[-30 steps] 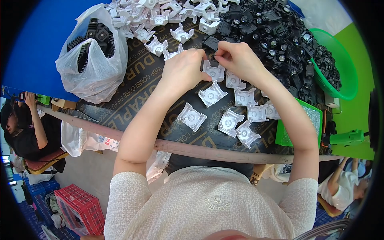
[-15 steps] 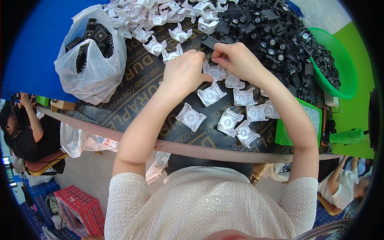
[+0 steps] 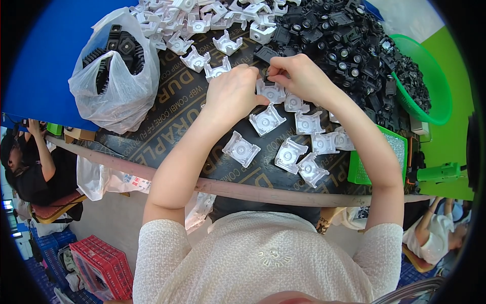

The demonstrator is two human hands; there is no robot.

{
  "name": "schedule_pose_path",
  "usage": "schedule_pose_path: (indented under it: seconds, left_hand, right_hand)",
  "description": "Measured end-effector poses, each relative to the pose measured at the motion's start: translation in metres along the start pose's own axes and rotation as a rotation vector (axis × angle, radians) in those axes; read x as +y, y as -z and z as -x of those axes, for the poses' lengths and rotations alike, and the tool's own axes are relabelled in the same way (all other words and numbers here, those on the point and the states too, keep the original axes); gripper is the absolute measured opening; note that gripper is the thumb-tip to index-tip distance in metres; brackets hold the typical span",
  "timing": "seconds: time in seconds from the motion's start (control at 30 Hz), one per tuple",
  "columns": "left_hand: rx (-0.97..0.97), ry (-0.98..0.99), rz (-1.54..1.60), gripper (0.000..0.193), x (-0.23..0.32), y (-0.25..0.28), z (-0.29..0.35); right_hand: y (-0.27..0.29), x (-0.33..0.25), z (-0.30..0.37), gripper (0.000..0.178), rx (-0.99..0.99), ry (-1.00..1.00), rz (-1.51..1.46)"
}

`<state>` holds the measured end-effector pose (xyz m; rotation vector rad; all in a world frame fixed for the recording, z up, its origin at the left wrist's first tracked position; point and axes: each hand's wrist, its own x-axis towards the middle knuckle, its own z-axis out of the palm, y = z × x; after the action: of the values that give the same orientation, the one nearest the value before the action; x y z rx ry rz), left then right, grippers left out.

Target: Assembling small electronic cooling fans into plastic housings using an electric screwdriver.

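Note:
My left hand (image 3: 232,90) is curled with its back upward, and its fingertips are hidden beneath it. Its thumb points toward a white plastic housing (image 3: 272,92) lying between my two hands. My right hand (image 3: 299,76) is closed in a pinch just beyond that housing; a small dark bit shows at its fingertips, too small to name. Several similar white housings lie on the near side, among them a tilted one (image 3: 241,149) and another (image 3: 267,120) close to my left thumb. A flat black part (image 3: 265,53) rests just beyond my right hand.
White housings (image 3: 200,23) are heaped at the back, beside a large pile of black parts (image 3: 339,50). A green basket (image 3: 443,96) holds small black pieces at right. A green tray (image 3: 358,167) sits by my right forearm. A plastic bag (image 3: 119,109) with black parts stands left.
Almost nothing differs. My hands keep their places, with only a slight shift of the right fingers at the pinch.

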<state>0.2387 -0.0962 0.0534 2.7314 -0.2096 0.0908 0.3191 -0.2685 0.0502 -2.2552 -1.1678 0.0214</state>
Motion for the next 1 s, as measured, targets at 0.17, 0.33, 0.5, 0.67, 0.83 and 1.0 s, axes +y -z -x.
schedule_pose_path:
  seconds: [0.17,0.33,0.5,0.67,0.83,1.0]
  left_hand:
    - [0.001,-0.004,0.008,0.047,0.000,-0.001,0.000]
    - [0.013,-0.009,-0.001,0.047,0.000,-0.002,0.001]
    - [0.008,-0.019,-0.022,0.046,0.002,-0.002,0.001]
    - [-0.012,-0.016,-0.040,0.046,0.004,-0.001,0.001]
    - [0.104,0.001,0.316,0.065,-0.013,0.004,-0.007]
    - [-0.145,0.130,1.197,0.060,-0.005,0.010,-0.010]
  right_hand:
    - [-0.004,0.000,0.002,0.011,-0.035,0.001,0.047]
    - [-0.009,0.003,0.003,0.009,-0.127,-0.082,0.081]
    - [-0.009,0.007,0.003,0.009,-0.126,-0.022,0.076]
    - [-0.012,0.009,0.005,0.012,-0.144,-0.062,0.087]
    - [-0.010,0.010,0.011,0.016,-0.036,-0.065,0.018]
    - [0.009,0.004,0.010,0.014,0.060,-0.110,-0.100]
